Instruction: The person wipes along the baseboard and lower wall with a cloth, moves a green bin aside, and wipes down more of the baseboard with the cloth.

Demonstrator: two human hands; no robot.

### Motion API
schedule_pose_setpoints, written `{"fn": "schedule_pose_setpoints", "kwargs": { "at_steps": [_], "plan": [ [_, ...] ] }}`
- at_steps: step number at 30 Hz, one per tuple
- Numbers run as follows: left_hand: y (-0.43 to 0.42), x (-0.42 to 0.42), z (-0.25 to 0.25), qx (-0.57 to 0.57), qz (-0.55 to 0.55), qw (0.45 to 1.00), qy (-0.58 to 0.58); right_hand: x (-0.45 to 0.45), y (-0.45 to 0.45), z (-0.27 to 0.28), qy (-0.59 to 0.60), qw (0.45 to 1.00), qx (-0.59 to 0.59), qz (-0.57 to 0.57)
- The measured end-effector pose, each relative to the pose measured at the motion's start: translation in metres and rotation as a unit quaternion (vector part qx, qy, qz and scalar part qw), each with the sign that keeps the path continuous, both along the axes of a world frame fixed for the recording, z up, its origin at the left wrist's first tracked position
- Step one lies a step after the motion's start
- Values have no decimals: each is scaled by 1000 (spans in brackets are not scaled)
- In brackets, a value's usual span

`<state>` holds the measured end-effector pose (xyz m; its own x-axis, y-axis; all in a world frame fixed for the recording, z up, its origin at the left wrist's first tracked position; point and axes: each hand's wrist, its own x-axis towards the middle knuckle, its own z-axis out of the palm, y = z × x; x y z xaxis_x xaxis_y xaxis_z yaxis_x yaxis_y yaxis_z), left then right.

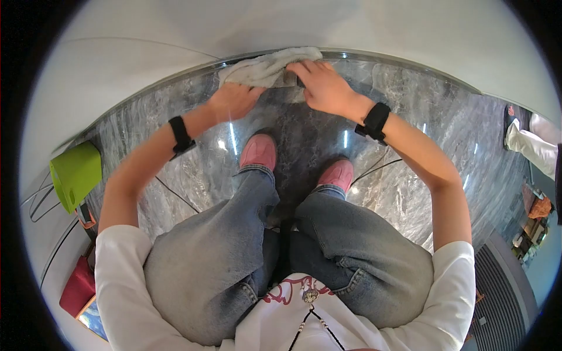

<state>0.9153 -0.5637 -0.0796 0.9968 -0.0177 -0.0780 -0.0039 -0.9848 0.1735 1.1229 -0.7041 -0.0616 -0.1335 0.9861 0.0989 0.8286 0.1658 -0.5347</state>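
A whitish cloth (266,69) lies bunched along the foot of the white wall, over the dark strip where wall and floor meet. My left hand (234,100) is closed on the cloth's lower left edge, its fingertips partly hidden by the fabric. At the cloth's right end, my right hand (328,86) has its fingers bent onto the fabric, gripping it near the wall.
The grey marbled floor (404,99) is glossy and reflects lights. My pink shoes (258,152) stand just behind the hands. A green bin-like object (76,175) and cables are at left. Another person's leg in white trousers (530,143) shows at right, above a grey ribbed panel (497,298).
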Motion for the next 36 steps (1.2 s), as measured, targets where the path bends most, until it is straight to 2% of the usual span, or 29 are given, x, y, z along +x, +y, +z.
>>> {"fn": "schedule_pose_setpoints", "kwargs": {
  "at_steps": [2, 4, 9, 15, 17, 20, 22, 24, 25, 27, 29, 31, 33, 34, 36],
  "plan": [
    [10, 22, 3, -7, 30, 993, 113, 10, 2, -3, -10, 997, -64, -52],
    [24, 42, -9, -31, 19, 994, 102, 19, 2, -9, 1, 996, -69, -64],
    [14, 70, -7, -95, -23, 992, 78, 31, -17, -3, 105, 966, -220, -88],
    [-12, 127, -4, -103, -75, 989, 79, 43, -56, -15, 136, 953, -252, -100],
    [-24, 150, -5, -150, -127, 980, 25, 49, -64, -21, 153, 953, -230, -121],
    [-45, 183, 4, -179, -130, 975, 10, 60, -64, -21, 174, 944, -223, -171],
    [-52, 193, 3, -170, -137, 976, 1, 68, -66, -23, 179, 933, -238, -203],
    [-57, 197, 1, -160, -145, 976, -8, 74, -69, -23, 171, 941, -162, -242],
    [-56, 194, -2, -149, -144, 977, -43, 76, -72, -22, 170, 941, -162, -244],
    [-53, 184, -1, -139, -145, 977, -74, 79, -74, -19, 57, 956, -113, -264],
    [-51, 171, 6, -160, -96, 981, -46, 81, -73, -17, 45, 960, -74, -268],
    [-47, 159, 9, -173, -101, 979, -49, 84, -72, -24, 34, 962, -36, -269],
    [-47, 149, 8, -183, -102, 976, -54, 88, -62, -26, 85, 961, -12, -264],
    [-49, 143, 6, -175, -105, 975, -92, 87, -59, -22, 87, 961, -11, -262],
    [-51, 132, 6, -162, -106, 972, -130, 89, -52, -11, 260, 925, -86, -263]
  ]
}}
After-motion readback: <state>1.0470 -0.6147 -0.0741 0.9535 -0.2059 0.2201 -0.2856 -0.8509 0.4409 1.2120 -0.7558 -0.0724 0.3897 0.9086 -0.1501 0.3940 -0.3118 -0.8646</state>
